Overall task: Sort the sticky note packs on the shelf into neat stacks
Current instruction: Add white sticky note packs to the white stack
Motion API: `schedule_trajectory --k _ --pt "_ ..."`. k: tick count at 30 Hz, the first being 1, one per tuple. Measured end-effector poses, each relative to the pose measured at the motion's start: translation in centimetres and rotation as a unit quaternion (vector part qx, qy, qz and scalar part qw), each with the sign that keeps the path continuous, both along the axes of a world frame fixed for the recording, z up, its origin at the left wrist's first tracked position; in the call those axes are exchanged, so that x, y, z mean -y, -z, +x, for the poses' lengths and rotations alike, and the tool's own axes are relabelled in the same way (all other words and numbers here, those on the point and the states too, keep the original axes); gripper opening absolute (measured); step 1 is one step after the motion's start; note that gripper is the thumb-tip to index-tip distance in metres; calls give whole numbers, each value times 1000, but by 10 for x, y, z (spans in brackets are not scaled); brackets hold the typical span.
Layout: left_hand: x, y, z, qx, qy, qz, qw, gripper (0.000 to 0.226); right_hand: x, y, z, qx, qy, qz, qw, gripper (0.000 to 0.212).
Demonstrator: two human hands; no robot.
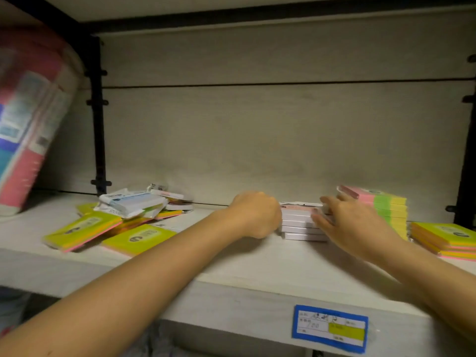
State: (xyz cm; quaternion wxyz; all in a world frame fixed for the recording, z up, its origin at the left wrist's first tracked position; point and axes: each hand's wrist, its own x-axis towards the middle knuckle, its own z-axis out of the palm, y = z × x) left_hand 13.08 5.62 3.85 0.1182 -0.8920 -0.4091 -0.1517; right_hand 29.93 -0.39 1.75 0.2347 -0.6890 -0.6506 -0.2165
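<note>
A stack of several pale pink-white sticky note packs [298, 222] stands mid-shelf. My left hand [255, 215] is curled and pressed against the stack's left side. My right hand [345, 220] lies against its right side, fingers stretched over the stack's top and front edges. Behind my right hand rises a tall stack of pink, green and yellow packs [386, 210]. A short stack of yellow-orange packs [445, 238] sits at the far right. A loose jumble of yellow packs [85, 228] and white-wrapped packs [134, 202] lies on the left.
The white shelf board [231, 274] carries a blue-edged price label [329, 328] on its front edge. Pink and blue packaged goods [28, 119] lean at the far left. Black metal uprights [99, 119] frame the bay, with a pale back panel behind.
</note>
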Motion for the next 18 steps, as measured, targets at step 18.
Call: schedule_trajectory --k 18 --pt "-35 -15 -273 203 -179 93 958 35 -41 -28 -236 -239 -191 -89 948 36"
